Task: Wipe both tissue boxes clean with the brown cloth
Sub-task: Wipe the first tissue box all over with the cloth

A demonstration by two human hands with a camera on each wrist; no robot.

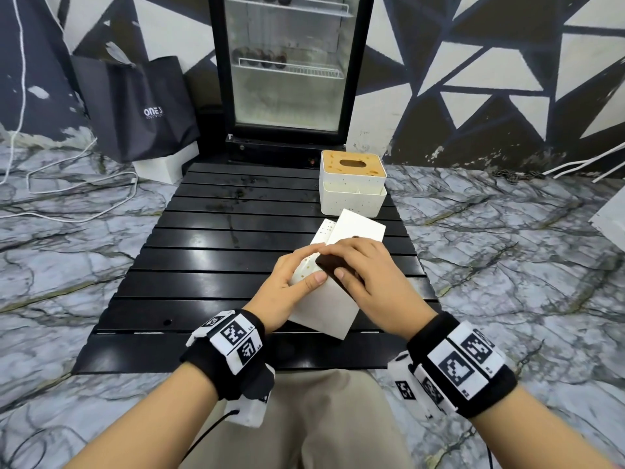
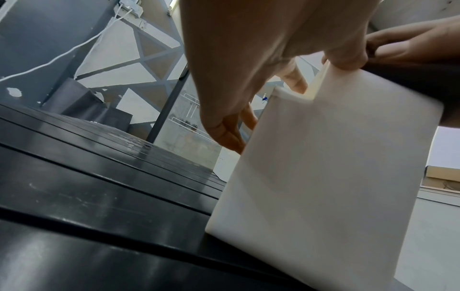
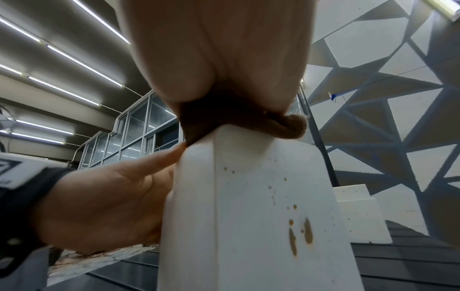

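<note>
Pressing brown cloth [image 1: 333,267] under right hand [image 1: 368,279].

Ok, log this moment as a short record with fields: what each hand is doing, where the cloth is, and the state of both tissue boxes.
left hand: grips the near tissue box, steadying it tilted on the black slatted table
right hand: presses the brown cloth against the near box
near box: brownish spots show on its side
far tissue box: upright at the table's far end, untouched, lid stained orange
</note>
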